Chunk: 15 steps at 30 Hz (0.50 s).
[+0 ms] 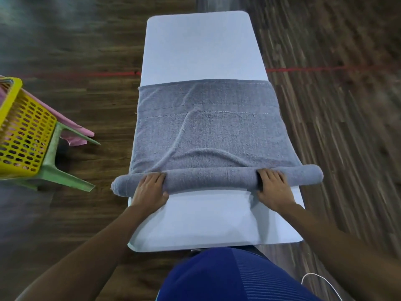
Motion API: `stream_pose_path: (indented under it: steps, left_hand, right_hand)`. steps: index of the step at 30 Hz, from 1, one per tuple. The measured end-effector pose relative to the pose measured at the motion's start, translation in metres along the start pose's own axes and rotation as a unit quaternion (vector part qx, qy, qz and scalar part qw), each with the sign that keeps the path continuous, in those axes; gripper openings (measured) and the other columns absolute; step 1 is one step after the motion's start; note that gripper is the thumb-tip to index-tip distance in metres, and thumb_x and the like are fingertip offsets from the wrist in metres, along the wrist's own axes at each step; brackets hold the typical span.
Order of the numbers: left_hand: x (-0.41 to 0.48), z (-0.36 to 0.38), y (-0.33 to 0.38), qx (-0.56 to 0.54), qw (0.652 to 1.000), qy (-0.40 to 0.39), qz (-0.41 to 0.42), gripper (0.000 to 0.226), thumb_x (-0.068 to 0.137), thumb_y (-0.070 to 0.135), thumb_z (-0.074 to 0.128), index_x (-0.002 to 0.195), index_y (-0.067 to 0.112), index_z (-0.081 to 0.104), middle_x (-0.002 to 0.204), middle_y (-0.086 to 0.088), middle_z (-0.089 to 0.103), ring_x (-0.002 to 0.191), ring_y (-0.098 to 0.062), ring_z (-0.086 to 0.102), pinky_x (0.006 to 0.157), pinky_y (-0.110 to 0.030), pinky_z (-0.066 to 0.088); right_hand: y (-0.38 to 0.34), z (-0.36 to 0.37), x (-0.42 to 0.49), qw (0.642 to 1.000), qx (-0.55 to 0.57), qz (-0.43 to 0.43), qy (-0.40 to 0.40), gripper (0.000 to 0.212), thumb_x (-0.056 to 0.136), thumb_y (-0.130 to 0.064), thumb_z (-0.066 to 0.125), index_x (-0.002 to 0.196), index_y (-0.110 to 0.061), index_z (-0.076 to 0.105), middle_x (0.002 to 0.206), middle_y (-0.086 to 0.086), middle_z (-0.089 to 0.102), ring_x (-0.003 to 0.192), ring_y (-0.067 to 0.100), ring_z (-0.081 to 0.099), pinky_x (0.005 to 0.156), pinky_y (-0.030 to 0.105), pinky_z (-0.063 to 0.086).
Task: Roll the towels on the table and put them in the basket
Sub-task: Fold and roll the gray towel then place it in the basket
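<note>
Now we hold the rolled part of the grey towel crosswise by the near edge of the tabletop, left hand and right hand evenly placed, fingers curled close over it; the unrolled length lies straight ahead.

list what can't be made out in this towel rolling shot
Head view only:
- yellow basket: cut off by the left edge; contents unclear behind its mesh.
- left hand and right hand: palms hidden against the rolled part of the grey towel.
- table: underside hidden by its own top.
- floor: motion-blurred.
</note>
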State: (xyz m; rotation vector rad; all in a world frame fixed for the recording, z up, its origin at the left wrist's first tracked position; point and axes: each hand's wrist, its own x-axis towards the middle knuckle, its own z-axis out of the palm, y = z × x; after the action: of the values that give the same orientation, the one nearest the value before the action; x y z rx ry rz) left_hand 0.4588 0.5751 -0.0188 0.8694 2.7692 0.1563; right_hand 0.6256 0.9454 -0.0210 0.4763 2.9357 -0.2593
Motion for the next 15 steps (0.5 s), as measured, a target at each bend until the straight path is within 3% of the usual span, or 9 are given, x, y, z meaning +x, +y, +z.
stream_pose_path:
  steps: [2, 6, 10, 12, 15]
  left_hand:
    - [-0.004, 0.003, -0.004, 0.021, 0.999, -0.035, 0.008, 0.069, 0.069, 0.026, 0.073, 0.132, 0.004, 0.054, 0.131, -0.013, 0.058, 0.123, -0.032, 0.053, 0.108, -0.047, 0.038]
    - [-0.002, 0.0, -0.003, -0.005, 1.0, 0.012, -0.007, 0.05, 0.071, 0.01, 0.071, 0.12, 0.006, 0.063, 0.118, -0.014, 0.066, 0.11, -0.033, 0.06, 0.101, -0.046, 0.043]
    - [0.005, -0.017, -0.001, -0.025, 1.0, -0.01, -0.015, 0.022, 0.079, 0.027, 0.056, 0.094, 0.016, 0.067, 0.096, -0.007, 0.07, 0.092, -0.028, 0.063, 0.089, -0.039, 0.044]
    - [0.012, -0.028, -0.003, -0.05, 0.995, -0.071, -0.044, 0.029, 0.079, 0.037, 0.041, 0.082, 0.017, 0.062, 0.086, -0.007, 0.069, 0.083, -0.028, 0.062, 0.074, -0.033, 0.039]
    - [0.02, -0.03, -0.006, -0.082, 0.987, -0.099, -0.095, 0.019, 0.086, 0.034, 0.045, 0.082, 0.018, 0.054, 0.088, -0.012, 0.067, 0.086, -0.032, 0.061, 0.073, -0.034, 0.035]
  right_hand:
    - [0.006, 0.006, -0.003, 1.0, -0.015, -0.011, -0.02, 0.065, 0.063, -0.022, 0.079, 0.122, -0.007, 0.057, 0.119, 0.013, 0.063, 0.112, 0.034, 0.058, 0.106, 0.05, 0.034]
    - [0.007, -0.006, 0.008, 1.0, 0.0, 0.006, -0.014, 0.044, 0.074, -0.022, 0.066, 0.116, -0.013, 0.063, 0.11, 0.009, 0.068, 0.107, 0.032, 0.061, 0.1, 0.042, 0.03]
    - [0.011, -0.026, 0.024, 0.992, -0.001, 0.03, -0.119, 0.036, 0.085, -0.038, 0.056, 0.118, -0.024, 0.057, 0.116, 0.003, 0.067, 0.114, 0.025, 0.057, 0.099, 0.04, 0.031]
    - [0.013, -0.032, 0.03, 0.983, 0.034, 0.052, -0.172, 0.027, 0.087, -0.039, 0.052, 0.11, -0.024, 0.05, 0.105, 0.003, 0.068, 0.107, 0.025, 0.058, 0.094, 0.039, 0.029]
    - [0.017, -0.031, 0.033, 0.982, 0.047, 0.083, -0.163, 0.024, 0.088, -0.041, 0.052, 0.101, -0.021, 0.048, 0.109, 0.003, 0.06, 0.105, 0.025, 0.052, 0.096, 0.042, 0.027]
